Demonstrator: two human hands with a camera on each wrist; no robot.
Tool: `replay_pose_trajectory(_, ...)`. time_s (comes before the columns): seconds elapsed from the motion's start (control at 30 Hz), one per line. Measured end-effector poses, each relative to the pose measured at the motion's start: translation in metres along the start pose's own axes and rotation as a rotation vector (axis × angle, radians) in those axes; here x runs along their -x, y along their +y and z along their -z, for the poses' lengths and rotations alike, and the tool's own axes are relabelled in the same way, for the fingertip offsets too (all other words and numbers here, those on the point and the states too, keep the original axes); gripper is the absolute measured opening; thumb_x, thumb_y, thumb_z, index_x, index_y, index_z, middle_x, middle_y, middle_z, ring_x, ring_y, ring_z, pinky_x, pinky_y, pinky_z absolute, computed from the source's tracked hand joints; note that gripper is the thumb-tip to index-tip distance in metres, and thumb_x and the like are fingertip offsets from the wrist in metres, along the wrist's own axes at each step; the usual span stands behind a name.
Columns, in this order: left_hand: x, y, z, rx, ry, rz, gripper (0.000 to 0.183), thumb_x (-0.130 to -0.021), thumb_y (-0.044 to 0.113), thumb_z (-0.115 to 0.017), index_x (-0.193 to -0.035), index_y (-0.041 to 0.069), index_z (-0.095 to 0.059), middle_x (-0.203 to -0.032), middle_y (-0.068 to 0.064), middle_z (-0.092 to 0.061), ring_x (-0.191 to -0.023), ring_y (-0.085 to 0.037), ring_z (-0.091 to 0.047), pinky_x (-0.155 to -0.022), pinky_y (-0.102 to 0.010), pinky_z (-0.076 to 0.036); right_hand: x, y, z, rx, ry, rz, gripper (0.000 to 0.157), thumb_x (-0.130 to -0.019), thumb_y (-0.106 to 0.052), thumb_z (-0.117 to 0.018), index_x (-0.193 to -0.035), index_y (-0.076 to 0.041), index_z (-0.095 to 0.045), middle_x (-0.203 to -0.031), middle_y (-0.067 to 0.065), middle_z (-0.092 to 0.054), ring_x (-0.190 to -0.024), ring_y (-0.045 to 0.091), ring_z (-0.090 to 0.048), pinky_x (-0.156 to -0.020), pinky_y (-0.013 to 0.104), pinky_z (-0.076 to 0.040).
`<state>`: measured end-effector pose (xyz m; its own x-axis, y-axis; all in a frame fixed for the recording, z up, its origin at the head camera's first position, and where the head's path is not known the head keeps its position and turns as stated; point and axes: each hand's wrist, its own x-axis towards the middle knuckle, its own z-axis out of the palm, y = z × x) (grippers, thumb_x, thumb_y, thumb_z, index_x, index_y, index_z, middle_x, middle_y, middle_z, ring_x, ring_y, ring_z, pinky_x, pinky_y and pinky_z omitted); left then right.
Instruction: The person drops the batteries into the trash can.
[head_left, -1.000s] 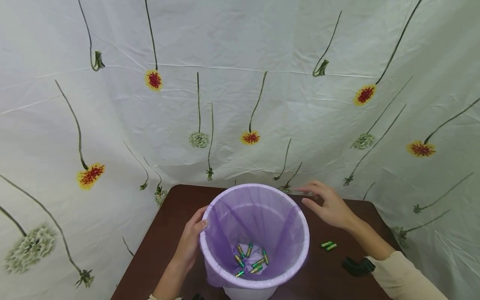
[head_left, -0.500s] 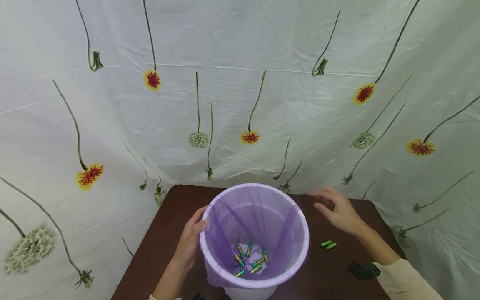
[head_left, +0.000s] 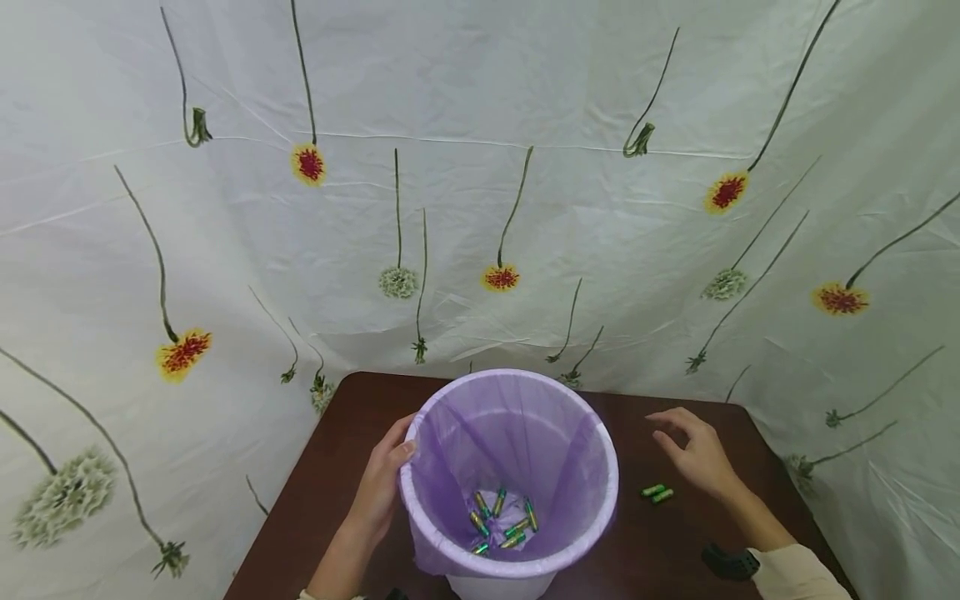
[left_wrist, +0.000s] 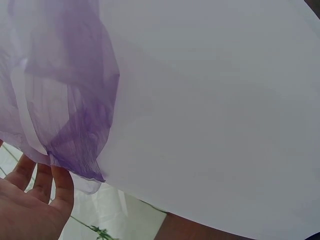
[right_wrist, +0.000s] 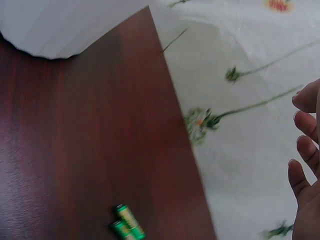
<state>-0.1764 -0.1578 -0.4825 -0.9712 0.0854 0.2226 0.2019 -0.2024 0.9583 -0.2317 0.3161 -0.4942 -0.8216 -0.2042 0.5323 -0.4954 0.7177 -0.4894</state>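
A white bin (head_left: pixel 498 586) lined with a purple plastic bag (head_left: pixel 551 433) stands on the dark table. Several green-and-gold batteries (head_left: pixel 517 527) lie at its bottom. My left hand (head_left: pixel 381 475) grips the bin's rim on the left, thumb over the edge. In the left wrist view, fingers (left_wrist: pixel 62 187) press against the bag's overhanging fold (left_wrist: pixel 82 120). To the right of the bin, my right hand (head_left: pixel 697 454) hovers over the table with relaxed fingers and holds nothing. Two green batteries (head_left: pixel 657 493) lie side by side on the table, just below and left of that hand.
The brown table (head_left: pixel 360 408) ends at a white flower-printed cloth (head_left: pixel 465 183) hanging behind and at both sides. A black wrist strap (head_left: pixel 731 562) sits at the right sleeve (head_left: pixel 795 572).
My right hand has moved away from the bin's rim, rightward and down toward the two batteries on the table. The left hand and bin have stayed in place.
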Motion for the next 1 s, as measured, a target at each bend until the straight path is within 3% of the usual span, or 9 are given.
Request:
replay_pose_trajectory(0.2,0.0,-0.002,0.001,0.003,-0.016,-0.001,0.042,-0.103,0.013,-0.045,-0.142,-0.001,-0.053,-0.131,-0.023,-0.057,-0.106,-0.022,-0.062,-0.086,-0.035,-0.054,0.022,0.021,-0.015,-0.021,0.04,-0.07,0.025,-0.086,0.007,-0.076,-0.109,-0.004,-0.076,-0.098,0.005,-0.07,-0.087,0.012,-0.062,-0.073,0.03,-0.05)
replay_pose_trajectory(0.4,0.001,-0.002,0.001,-0.002,-0.016,-0.01,0.042,-0.103,0.013,-0.046,-0.142,-0.001,-0.053,-0.132,-0.021,-0.057,-0.109,-0.023,-0.061,-0.088,-0.035,-0.053,0.041,0.036,-0.027,-0.014,0.039,-0.175,0.027,-0.087,0.007,-0.075,-0.112,-0.003,-0.075,-0.097,0.006,-0.068,-0.084,0.013,-0.061,-0.069,0.04,-0.052)
replay_pose_trajectory(0.57,0.001,-0.003,0.002,-0.001,-0.016,-0.022,0.042,-0.103,0.013,-0.047,-0.142,-0.001,-0.054,-0.132,-0.021,-0.058,-0.109,-0.024,-0.062,-0.088,-0.035,-0.053,0.059,0.049,-0.038,0.0,0.023,-0.266,0.029,-0.089,0.006,-0.075,-0.117,-0.002,-0.072,-0.095,0.002,-0.065,-0.08,0.012,-0.057,-0.066,0.033,-0.049)
replay_pose_trajectory(0.7,0.001,-0.003,0.002,0.002,-0.017,-0.035,0.042,-0.103,0.013,-0.047,-0.142,-0.002,-0.053,-0.131,-0.021,-0.059,-0.108,-0.024,-0.062,-0.088,-0.035,-0.054,0.073,0.058,-0.046,0.018,-0.011,-0.302,0.029,-0.088,0.007,-0.074,-0.116,-0.001,-0.072,-0.104,0.01,-0.067,-0.094,0.029,-0.064,-0.077,0.047,-0.052)
replay_pose_trajectory(0.83,0.001,-0.003,0.001,0.004,-0.011,-0.034,0.042,-0.103,0.014,-0.047,-0.141,-0.001,-0.054,-0.13,-0.021,-0.059,-0.108,-0.023,-0.062,-0.087,-0.034,-0.053,0.086,0.067,-0.052,0.018,-0.101,-0.345,0.026,-0.089,0.006,-0.071,-0.114,-0.001,-0.072,-0.118,0.02,-0.064,-0.114,0.049,-0.057,-0.09,0.068,-0.044)
replay_pose_trajectory(1.0,0.002,-0.002,0.0,0.003,0.009,-0.02,0.043,-0.102,0.014,-0.047,-0.142,0.0,-0.055,-0.13,-0.018,-0.06,-0.109,-0.023,-0.062,-0.088,-0.034,-0.053,0.096,0.076,-0.059,0.065,-0.196,-0.412,0.024,-0.088,0.001,-0.069,-0.111,-0.003,-0.073,-0.125,0.022,-0.061,-0.116,0.049,-0.052,-0.091,0.068,-0.041)
